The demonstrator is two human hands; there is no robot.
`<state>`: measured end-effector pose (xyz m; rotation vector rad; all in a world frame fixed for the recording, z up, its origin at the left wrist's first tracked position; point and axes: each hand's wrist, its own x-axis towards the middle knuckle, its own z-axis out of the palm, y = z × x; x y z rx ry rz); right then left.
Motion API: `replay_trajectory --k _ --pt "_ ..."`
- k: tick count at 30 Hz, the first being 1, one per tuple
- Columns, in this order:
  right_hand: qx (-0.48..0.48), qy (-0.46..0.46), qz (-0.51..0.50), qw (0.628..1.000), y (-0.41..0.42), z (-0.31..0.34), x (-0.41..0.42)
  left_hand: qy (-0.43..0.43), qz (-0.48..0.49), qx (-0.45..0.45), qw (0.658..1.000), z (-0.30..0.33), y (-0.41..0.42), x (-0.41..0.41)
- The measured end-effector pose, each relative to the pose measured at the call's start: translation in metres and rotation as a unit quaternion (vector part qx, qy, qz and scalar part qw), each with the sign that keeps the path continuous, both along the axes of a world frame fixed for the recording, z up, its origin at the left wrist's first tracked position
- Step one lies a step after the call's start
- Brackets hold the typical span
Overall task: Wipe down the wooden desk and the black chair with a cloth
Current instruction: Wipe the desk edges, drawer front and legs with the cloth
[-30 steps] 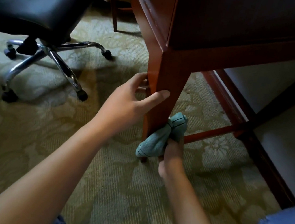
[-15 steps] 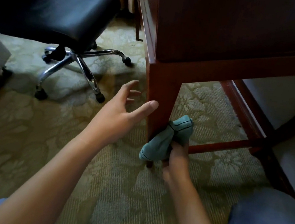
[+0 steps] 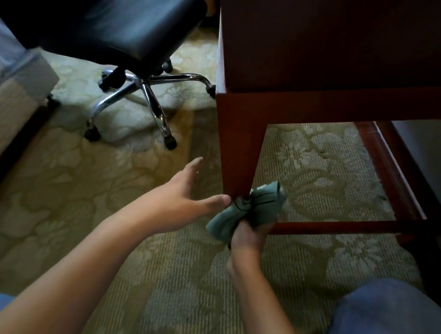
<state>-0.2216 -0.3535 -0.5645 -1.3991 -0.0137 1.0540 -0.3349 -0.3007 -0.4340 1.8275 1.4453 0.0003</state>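
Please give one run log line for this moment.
right hand: holds cloth at desk leg bottom | left hand: open, beside leg | chair: untouched

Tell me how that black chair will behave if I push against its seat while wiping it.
The black chair will probably roll away: its chrome base stands on casters on carpet. The seat sits on one central post, so it may also swivel. The left hand is open and free, so it could steady the seat while the right hand wipes.
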Motion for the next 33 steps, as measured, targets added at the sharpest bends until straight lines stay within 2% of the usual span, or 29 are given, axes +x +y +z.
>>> replay_trajectory --k 3,5,9,11,14,16,17,19,23,26,28,30,33 --pt "-0.043 0.099 -0.021 0.994 0.002 -0.005 0.005 0.065 -0.014 -0.028 0.997 -0.006 -0.004 -0.002" --pt "-0.040 0.123 -0.031 0.991 0.002 0.005 0.009 0.079 -0.019 -0.023 0.996 -0.005 -0.004 -0.005" --pt "0.089 0.088 -0.055 0.991 -0.007 0.067 0.012 0.057 -0.032 -0.047 0.997 0.006 0.003 -0.015" --pt "0.173 0.018 -0.059 0.983 -0.011 0.100 0.008 0.023 -0.032 -0.081 0.996 0.013 0.008 -0.023" --pt "0.234 -0.182 -0.058 0.953 -0.015 0.118 -0.001 -0.002 -0.027 -0.095 0.995 0.021 0.013 -0.033" --pt "0.214 -0.341 -0.041 0.914 -0.013 0.103 -0.006 0.008 -0.019 -0.080 0.997 0.021 0.014 -0.034" --pt "0.195 -0.383 -0.035 0.902 -0.010 0.088 -0.008 0.018 -0.016 -0.072 0.997 0.020 0.014 -0.034" --pt "0.157 -0.390 -0.016 0.907 -0.006 0.053 -0.012 0.039 -0.018 -0.068 0.997 0.016 0.011 -0.033" --pt "-0.014 -0.319 0.064 0.946 -0.008 -0.015 -0.027 0.062 -0.032 -0.080 0.994 0.012 0.006 -0.029" --pt "-0.093 -0.105 0.073 0.987 -0.005 -0.042 -0.021 0.094 -0.046 -0.066 0.992 0.010 0.005 -0.025" --pt "-0.104 -0.004 0.079 0.991 -0.007 -0.031 -0.015 0.110 -0.052 -0.058 0.991 0.010 0.005 -0.024" --pt "-0.085 0.054 0.069 0.992 -0.006 -0.002 -0.015 0.116 -0.056 -0.053 0.990 0.010 0.007 -0.022" --pt "0.038 0.101 0.022 0.994 0.005 0.052 -0.018 0.099 -0.031 -0.037 0.994 0.012 0.012 -0.020"
